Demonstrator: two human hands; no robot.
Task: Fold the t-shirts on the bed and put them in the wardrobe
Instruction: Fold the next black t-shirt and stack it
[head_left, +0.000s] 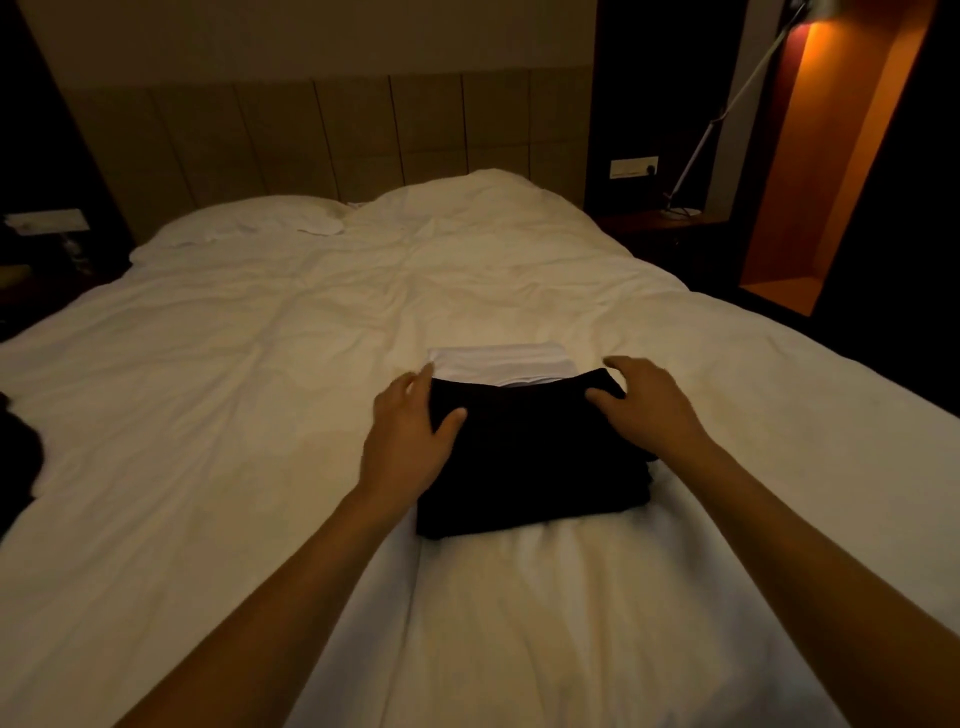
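A folded black t-shirt (530, 467) lies on the white bed cover (260, 389), in the near middle part of the bed. Its far edge lies over a folded white t-shirt (493, 361), and only a strip of the white one shows behind it.

The left hand (410, 441) is on the left side of the black t-shirt. Its thumb lies on top of the cloth and its fingers go down along the left edge, so the edge is between thumb and fingers; I cannot tell how firmly it holds. The right hand (644, 400) is at the far right corner of the black t-shirt. Its thumb touches the top of the cloth and its fingers are bent over the corner, in a half-closed grip.

Both bare forearms come from the lower corners of the view.

At the left edge, some dark cloth (18, 441) lies on the bed cover; what it is I cannot tell. Two white pillows (249, 221) are at the head of the bed, in front of a padded headboard (311, 140). On the right, a floor lamp (727, 109) leans beside a niche with orange light (810, 171), and a wall socket (634, 166) is near it.
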